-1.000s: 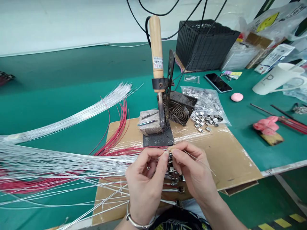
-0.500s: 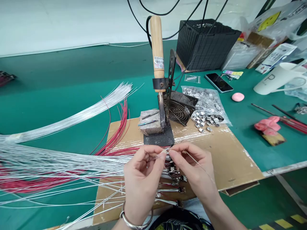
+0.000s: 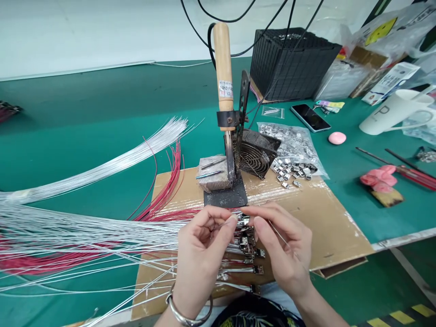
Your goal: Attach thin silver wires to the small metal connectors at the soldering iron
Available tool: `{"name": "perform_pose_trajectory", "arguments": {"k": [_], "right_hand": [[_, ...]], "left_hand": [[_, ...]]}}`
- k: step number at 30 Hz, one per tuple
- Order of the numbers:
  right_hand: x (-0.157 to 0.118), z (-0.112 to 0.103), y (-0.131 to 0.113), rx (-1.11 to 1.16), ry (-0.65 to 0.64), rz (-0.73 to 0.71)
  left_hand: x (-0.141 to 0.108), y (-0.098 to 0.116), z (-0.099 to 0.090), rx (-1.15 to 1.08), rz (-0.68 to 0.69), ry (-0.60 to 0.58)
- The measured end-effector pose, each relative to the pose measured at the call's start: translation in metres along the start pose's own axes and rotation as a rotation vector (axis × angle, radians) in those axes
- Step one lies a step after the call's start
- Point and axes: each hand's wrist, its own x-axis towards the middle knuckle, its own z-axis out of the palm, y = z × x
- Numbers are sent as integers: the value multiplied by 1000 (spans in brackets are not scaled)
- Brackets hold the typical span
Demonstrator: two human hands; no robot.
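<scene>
Thumb and forefinger of my left hand (image 3: 206, 254) pinch something thin, seemingly a wire end, over the cardboard (image 3: 327, 218). To its right, my right hand (image 3: 284, 250) has its thumb and forefinger apart at the tips, while a thin solder-like strand (image 3: 279, 234) runs through its curled fingers. White wires (image 3: 102, 227) stretch from the left under my left hand, with small metal connectors (image 3: 258, 270) at their right ends. Red wires (image 3: 170, 186) lie among them. Just beyond my hands, a wooden-handled soldering iron (image 3: 224, 68) stands tip down in its holder.
A grey block (image 3: 214, 175) with two thin tools sits beside the iron. Behind are a small fan (image 3: 255, 156) and a bag of connectors (image 3: 293, 141). Further right lie a phone (image 3: 310, 117), a white mug (image 3: 391, 111) and red-handled tools (image 3: 415, 176). A black crate (image 3: 293, 63) stands behind.
My right hand has moved slightly right, away from my left fingertips, and its thumb and forefinger have parted. The connectors between the hands now show more. My left hand keeps its pinch.
</scene>
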Motion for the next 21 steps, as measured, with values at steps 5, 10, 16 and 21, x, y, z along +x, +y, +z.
{"name": "perform_pose_trajectory", "arguments": {"k": [5, 10, 16, 21], "right_hand": [[4, 1, -3, 33, -19, 37], [6, 0, 3, 184, -54, 120], [6, -2, 10, 374, -84, 319], [9, -1, 5, 364, -81, 393]], "left_hand": [[0, 5, 1, 13, -7, -34], [0, 11, 4, 40, 5, -46], [-2, 7, 7, 132, 67, 38], [-8, 6, 10, 177, 92, 77]]}}
